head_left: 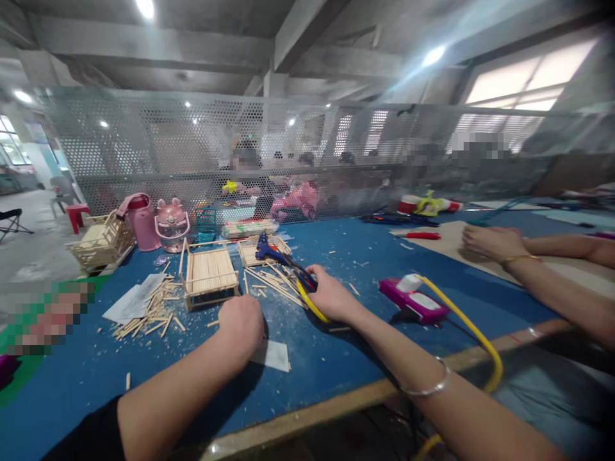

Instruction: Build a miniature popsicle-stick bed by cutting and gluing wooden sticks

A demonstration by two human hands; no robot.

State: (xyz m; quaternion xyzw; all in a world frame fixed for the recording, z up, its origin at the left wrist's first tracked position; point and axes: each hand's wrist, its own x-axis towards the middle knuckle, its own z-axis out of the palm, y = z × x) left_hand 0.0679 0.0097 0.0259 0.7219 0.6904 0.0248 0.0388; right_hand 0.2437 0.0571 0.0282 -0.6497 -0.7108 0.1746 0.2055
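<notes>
My right hand (327, 294) is closed round the handle of a blue glue gun (271, 250), whose yellow cord hangs below the fingers. The gun points left, over a small stick frame (250, 251). My left hand (243, 325) is closed, knuckles up, just in front of a little bed-like model (210, 272) made of wooden sticks. What its fingers hold, if anything, is hidden. A white paper piece (275, 356) lies beside that hand. Loose sticks (156, 308) are heaped left of the model.
Behind stand a pink bottle (144, 224), a clear pink-lidded jar (172, 225) and a larger stick model (103, 242). A magenta power strip (413, 301) with a yellow cord lies right. Another person's hands (497, 243) rest on brown board. A perforated metal screen (192, 147) borders the table.
</notes>
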